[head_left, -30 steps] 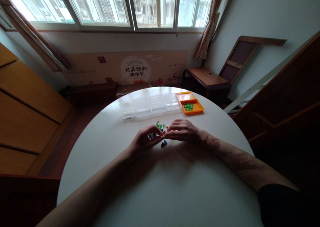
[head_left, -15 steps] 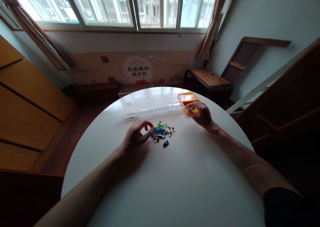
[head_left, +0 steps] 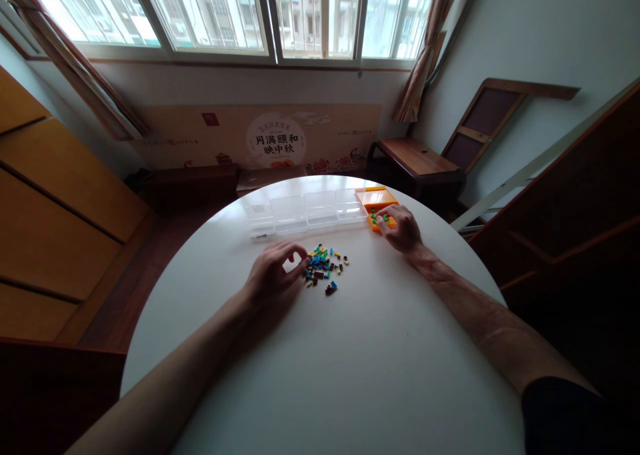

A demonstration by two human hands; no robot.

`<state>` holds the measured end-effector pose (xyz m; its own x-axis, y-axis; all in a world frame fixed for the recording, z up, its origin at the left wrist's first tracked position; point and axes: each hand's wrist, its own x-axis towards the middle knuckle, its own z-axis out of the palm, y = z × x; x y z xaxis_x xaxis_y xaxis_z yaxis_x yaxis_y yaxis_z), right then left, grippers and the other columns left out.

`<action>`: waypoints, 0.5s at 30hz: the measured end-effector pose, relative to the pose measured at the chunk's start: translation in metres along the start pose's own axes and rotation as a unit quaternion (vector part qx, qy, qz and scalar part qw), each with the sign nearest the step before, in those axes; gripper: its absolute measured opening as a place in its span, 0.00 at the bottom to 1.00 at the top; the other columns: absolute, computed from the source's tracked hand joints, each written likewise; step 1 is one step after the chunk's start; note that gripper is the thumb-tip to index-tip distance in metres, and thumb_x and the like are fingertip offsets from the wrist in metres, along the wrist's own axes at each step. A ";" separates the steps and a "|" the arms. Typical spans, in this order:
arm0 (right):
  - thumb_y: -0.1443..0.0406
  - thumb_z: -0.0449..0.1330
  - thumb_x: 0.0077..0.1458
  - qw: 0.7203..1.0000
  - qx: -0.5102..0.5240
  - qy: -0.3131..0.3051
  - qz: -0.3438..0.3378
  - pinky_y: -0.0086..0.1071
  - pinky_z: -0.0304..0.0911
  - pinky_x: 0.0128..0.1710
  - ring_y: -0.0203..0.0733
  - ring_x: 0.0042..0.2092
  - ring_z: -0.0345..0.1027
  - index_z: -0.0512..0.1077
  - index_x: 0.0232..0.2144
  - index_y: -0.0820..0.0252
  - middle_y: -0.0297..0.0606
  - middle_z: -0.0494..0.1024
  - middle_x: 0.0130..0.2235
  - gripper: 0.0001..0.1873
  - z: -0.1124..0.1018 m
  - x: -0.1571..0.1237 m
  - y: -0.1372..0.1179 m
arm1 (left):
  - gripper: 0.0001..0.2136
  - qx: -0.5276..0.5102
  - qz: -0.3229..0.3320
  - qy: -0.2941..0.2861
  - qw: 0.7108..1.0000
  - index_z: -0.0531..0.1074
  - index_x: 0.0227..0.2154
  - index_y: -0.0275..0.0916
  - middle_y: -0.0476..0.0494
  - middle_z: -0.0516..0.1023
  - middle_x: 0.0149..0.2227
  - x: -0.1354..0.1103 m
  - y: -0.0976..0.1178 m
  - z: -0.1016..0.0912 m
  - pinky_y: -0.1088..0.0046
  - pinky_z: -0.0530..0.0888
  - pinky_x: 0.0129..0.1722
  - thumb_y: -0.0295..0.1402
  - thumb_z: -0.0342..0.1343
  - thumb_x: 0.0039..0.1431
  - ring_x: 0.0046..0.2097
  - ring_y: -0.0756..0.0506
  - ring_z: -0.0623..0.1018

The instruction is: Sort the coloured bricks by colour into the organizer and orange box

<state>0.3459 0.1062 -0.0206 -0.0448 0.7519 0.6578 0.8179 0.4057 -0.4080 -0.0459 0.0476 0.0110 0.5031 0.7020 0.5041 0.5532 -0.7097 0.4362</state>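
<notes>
A small heap of coloured toy bricks (head_left: pixel 323 268) lies in the middle of the round white table (head_left: pixel 325 375). My left hand (head_left: pixel 274 273) rests just left of the heap, fingers curled, thumb and forefinger pinched at its edge. My right hand (head_left: pixel 399 227) is stretched out to the orange tray (head_left: pixel 375 197) at the far right, its fingers over the green bricks (head_left: pixel 376 217) lying in it. Whether those fingers hold a brick is hidden.
A row of clear plastic boxes (head_left: pixel 305 211) stands behind the heap, left of the orange tray. Beyond the table are a wooden chair (head_left: pixel 417 158), a printed board under the window (head_left: pixel 273 138) and wooden cabinets (head_left: pixel 55 208) on the left.
My right hand left the heap and reached out to the orange tray, then settled there. My left hand drew back slightly to the left edge of the heap.
</notes>
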 end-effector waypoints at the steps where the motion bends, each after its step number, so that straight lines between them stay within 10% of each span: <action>1: 0.61 0.62 0.67 1.000 0.006 -0.010 -0.021 0.51 0.70 0.56 0.55 0.47 0.76 0.81 0.38 0.56 0.44 0.85 0.43 0.08 0.000 0.000 -0.004 | 0.04 -0.001 -0.002 -0.002 1.000 0.79 0.40 0.43 0.45 0.85 0.40 0.000 0.000 0.000 0.66 0.74 0.43 0.35 0.62 0.70 0.39 0.44 0.79; 15: 0.66 0.66 0.68 0.957 0.133 -0.156 -0.207 0.48 0.74 0.55 0.50 0.50 0.77 0.81 0.47 0.54 0.42 0.84 0.48 0.06 -0.003 -0.013 -0.078 | 0.03 -0.006 0.006 -0.021 1.000 0.82 0.42 0.44 0.44 0.84 0.43 0.000 0.004 -0.003 0.66 0.75 0.45 0.34 0.63 0.70 0.43 0.43 0.81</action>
<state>0.2847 0.0635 0.0043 -0.5356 0.6002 0.5940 0.5206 0.7886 -0.3272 -0.0455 0.0446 0.0145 0.5374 0.6953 0.4772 0.5398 -0.7184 0.4388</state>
